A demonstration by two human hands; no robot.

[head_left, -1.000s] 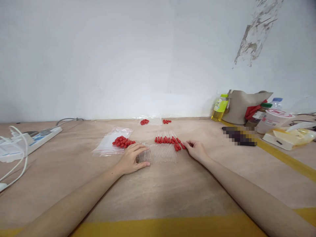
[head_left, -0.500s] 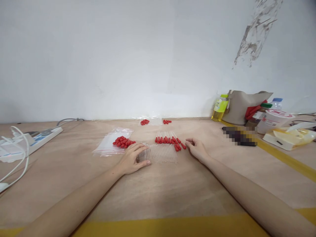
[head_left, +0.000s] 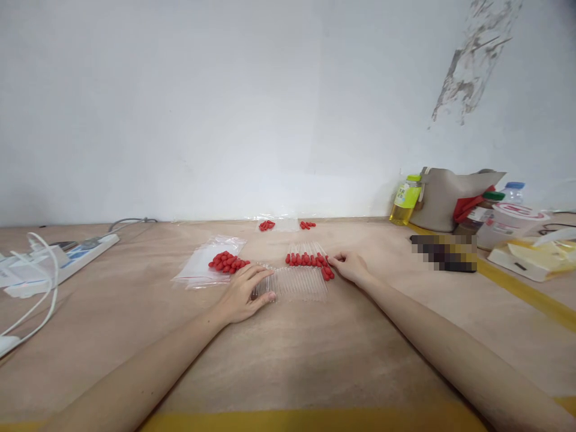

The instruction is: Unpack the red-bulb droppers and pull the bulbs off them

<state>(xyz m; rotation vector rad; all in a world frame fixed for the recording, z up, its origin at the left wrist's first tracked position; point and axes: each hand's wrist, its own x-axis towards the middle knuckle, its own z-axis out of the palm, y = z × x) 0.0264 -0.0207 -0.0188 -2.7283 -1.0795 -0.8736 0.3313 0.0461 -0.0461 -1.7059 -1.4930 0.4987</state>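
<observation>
A side-by-side row of clear thin tubes (head_left: 302, 284) lies on the table, and my left hand (head_left: 246, 293) rests over its left end with thumb and fingers apart. Behind it is a second set of clear tubes (head_left: 306, 247), with red rubber bulbs (head_left: 306, 260) lined up at their near ends. My right hand (head_left: 351, 267) pinches at the right end of this line, its fingertips on a red bulb they partly hide. Just below, a few loose red bulbs (head_left: 328, 274) touch the front tubes. Beside my left fingers, a pile of red bulbs (head_left: 225, 261) sits on clear plastic bags (head_left: 191, 271).
Two small groups of red bulbs (head_left: 267, 225) lie on plastic by the wall. At left is a power strip (head_left: 85, 255) with white cables. On the right stand a yellow-green bottle (head_left: 405, 201), a grey bag (head_left: 438, 201), a tub (head_left: 510, 227) and a blurred dark object (head_left: 443, 255).
My right hand has moved left to the end of the bulb line. The separate bulb near its fingers no longer lies apart. My left hand stays in place; the view shifts slightly.
</observation>
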